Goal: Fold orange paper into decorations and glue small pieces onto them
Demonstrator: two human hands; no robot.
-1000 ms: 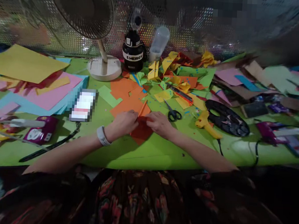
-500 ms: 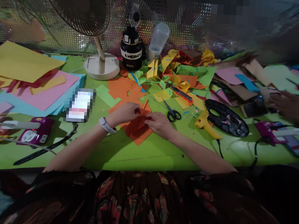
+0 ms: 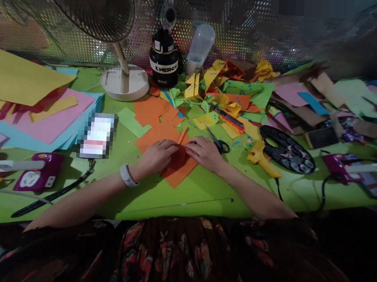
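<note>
An orange sheet of paper (image 3: 180,171) lies on the green table (image 3: 185,196) in front of me. My left hand (image 3: 158,155) rests on its left part, fingers curled and pressed onto a fold. My right hand (image 3: 204,152) lies on the right part, fingers stretched over the paper. A small flap of the orange paper (image 3: 182,135) sticks up between the two hands. My left wrist wears a white band (image 3: 126,175).
Black scissors (image 3: 219,143) lie just right of my right hand. A yellow glue gun (image 3: 261,157), a black palette (image 3: 287,148), a fan base (image 3: 124,82), a black bottle (image 3: 164,59), a phone (image 3: 96,135), a purple glue gun (image 3: 37,175) and many paper scraps cover the table.
Both hands have pressed down flatter on the orange paper, and the raised fold between them is lower. Another person's hand at the right edge is gone from view.
</note>
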